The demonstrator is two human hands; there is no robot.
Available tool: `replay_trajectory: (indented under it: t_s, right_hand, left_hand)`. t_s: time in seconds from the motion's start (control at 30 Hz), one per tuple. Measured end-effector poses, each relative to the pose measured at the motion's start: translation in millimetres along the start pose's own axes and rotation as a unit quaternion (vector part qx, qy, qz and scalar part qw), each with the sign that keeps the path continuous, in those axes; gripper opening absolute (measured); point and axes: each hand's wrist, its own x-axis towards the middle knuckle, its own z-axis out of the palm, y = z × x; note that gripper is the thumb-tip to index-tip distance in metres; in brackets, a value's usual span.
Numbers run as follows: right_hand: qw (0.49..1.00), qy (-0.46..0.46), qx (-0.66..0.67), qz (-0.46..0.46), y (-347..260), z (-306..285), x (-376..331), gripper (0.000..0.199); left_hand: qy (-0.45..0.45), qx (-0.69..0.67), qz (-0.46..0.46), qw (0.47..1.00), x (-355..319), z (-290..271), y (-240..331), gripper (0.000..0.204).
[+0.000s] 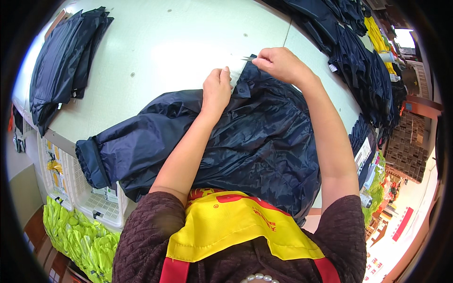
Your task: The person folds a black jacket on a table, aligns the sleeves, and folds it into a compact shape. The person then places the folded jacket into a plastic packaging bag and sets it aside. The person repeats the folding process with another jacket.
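Observation:
A navy jacket (255,141) of thin, shiny fabric lies crumpled across the table edge in front of me, one cuffed sleeve (141,146) stretching to the left. My left hand (218,92) is closed at the jacket's upper edge, beside a small tab with a round button (242,89). Its fingertips are partly hidden, but they seem to pinch the fabric. My right hand (283,66) is closed round small metal thread snips (247,58). Only their thin silvery points show past my fingers, pointing left, close to the narrow top corner of the jacket.
Folded navy garments (66,61) are stacked at the far left of the white table (188,42). More dark garments (358,70) pile along the right side. White plastic baskets (89,193) and lime-green bagged items (78,236) stand below the left edge.

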Motion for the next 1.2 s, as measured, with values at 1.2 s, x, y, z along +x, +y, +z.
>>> replay_trajectory:
  t_s: [1.2]
  right_hand:
    - [0.956, -0.131, -0.247, -0.092, -38, -10, 24, 0.019]
  left_hand:
    - [0.052, 0.023, 0.001, 0.998, -17, 17, 6, 0.018]
